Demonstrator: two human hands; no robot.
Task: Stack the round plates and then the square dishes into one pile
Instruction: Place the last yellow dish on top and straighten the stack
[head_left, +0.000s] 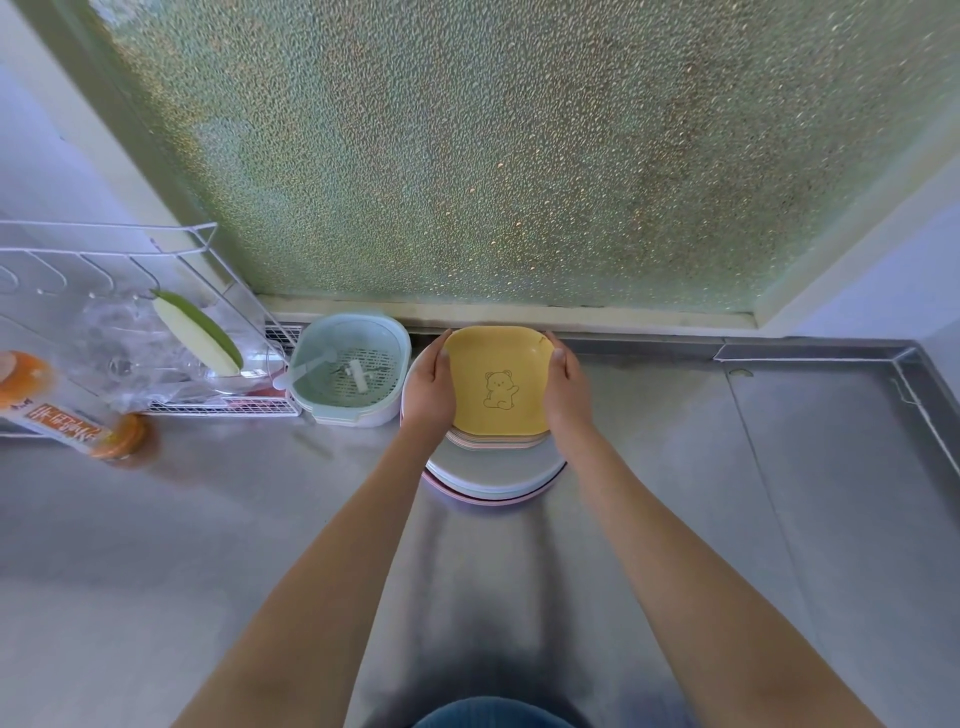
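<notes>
Nearest you, the steel counter (208, 545) lies bare under your forearms, and just past them sits the pile: white and pink round plates (493, 480) at the bottom, their near rims showing, with a set of square dishes (493, 439) nested on top, the uppermost yellow with a bear drawn in it. Your left hand (428, 389) and right hand (566, 387) each clamp one side of that square stack, thumbs over the rims, fingers hidden beneath. You look to be at the last step, settling the squares onto the rounds; whether they already rest fully there or hang slightly above, you cannot tell from here. Next, centre the squares on the plates, check the pile sits level, then let go with both hands together so nothing tips. Left of the pile, nearly touching it, stands a colander (350, 374); beyond it a wire rack (130, 322), and behind everything a frosted window (493, 156).
</notes>
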